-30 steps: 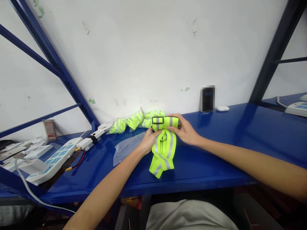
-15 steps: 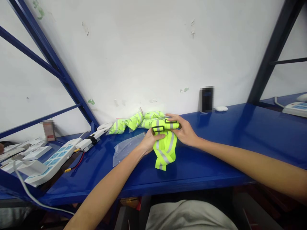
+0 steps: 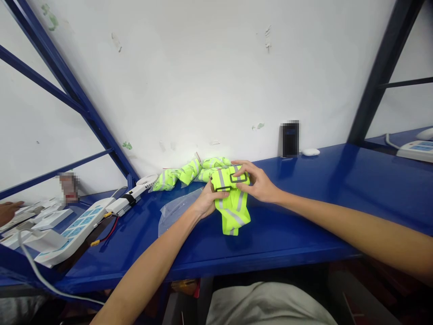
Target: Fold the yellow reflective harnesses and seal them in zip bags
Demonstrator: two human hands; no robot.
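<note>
Between my two hands is a yellow-green reflective strap (image 3: 233, 210) with silver stripes and black buckles, partly rolled up, its loose loops hanging down over the blue table. My left hand (image 3: 207, 198) grips the roll from the left, thumb across its lower front. From the right, my right hand (image 3: 259, 183) holds the other end, with fingers over the top by a buckle and the thumb below. Just left of my left hand, a clear plastic bag (image 3: 177, 210) lies flat. Behind the strap are several bagged reflective straps (image 3: 189, 171) against the wall.
To the left are a white power strip (image 3: 79, 230), a small white fan (image 3: 147, 181), a cable with yellow connectors (image 3: 104, 230) and several white adapters. Another person's hand (image 3: 10, 212) is at the far left. A dark pixelated object (image 3: 290, 139) and a white case (image 3: 310, 152) stand back right.
The rolled part has turned in my hands, so more of its front face and buckles show. My right fingers have shifted over the buckle. Another person's hand has come further in at left.
</note>
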